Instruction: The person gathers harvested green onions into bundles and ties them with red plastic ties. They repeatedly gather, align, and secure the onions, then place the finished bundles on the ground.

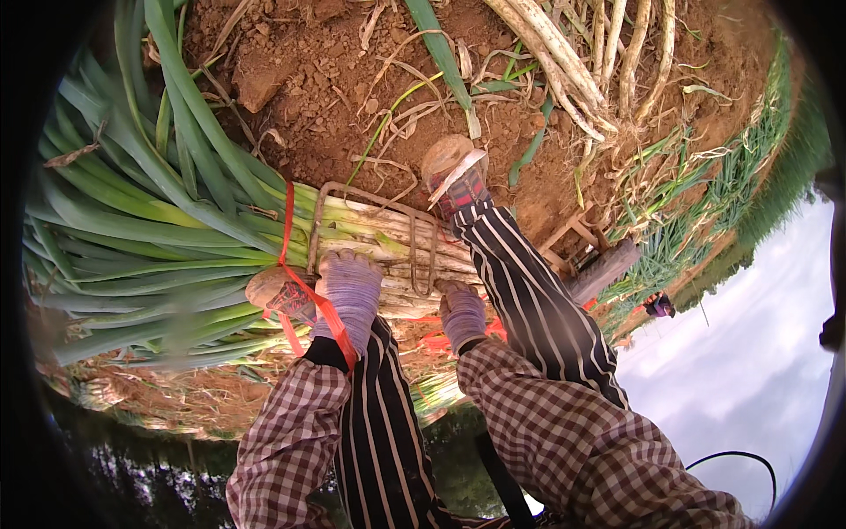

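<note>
A large bundle of long green onions (pixel 370 231) lies across the ground in front of me, green leaves (pixel 152 218) to the left and pale stalks to the right. A rusty bent-metal frame (pixel 317 218) rests over the stalks. Red plastic tape (pixel 288 225) crosses the bundle left of the frame and runs over my left wrist. My left hand (pixel 347 291), in a knitted glove, rests on the stalks beside the frame, fingertips curled. My gloved right hand (pixel 461 311) is at the stalks near the frame's lower right end. What its fingers grip is hidden.
My shoes (pixel 456 162) stand on either side of the bundle. More pulled onions (pixel 575 59) lie on the brown soil (pixel 291 119) at the top right. A small wooden structure (pixel 601 264) stands beside my right leg. Another person (pixel 659 305) is far off.
</note>
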### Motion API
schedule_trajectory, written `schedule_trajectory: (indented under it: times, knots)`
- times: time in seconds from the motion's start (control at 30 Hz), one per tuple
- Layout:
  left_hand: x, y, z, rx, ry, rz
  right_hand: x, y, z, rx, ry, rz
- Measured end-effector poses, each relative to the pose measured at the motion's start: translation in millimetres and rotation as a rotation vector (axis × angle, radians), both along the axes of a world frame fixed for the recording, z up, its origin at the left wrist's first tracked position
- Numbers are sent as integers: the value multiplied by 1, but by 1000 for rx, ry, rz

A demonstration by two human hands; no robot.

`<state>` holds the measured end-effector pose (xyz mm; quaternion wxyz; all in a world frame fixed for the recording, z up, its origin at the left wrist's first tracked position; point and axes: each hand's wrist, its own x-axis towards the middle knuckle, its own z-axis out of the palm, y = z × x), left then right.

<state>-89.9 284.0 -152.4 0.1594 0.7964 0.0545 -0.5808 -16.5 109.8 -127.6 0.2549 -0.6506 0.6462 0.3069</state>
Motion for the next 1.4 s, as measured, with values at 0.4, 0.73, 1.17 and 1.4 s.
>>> schedule_trajectory:
  times: [0.4, 0.73, 1.17, 1.4]
  knots:
    - [-42, 21, 67, -71, -614, 1010, -15, -29, 29, -124, 9, 1411]
    - [-49, 74, 57, -1134, 274, 2781, -80, 16, 86, 473, 349, 1283]
    - [-64, 71, 127, -563, 386, 2685, -21, -45, -24, 206, 116, 855]
    - [-55, 64, 132, -416, 266, 2439, 35, -11, -81, 99, 468, 1364]
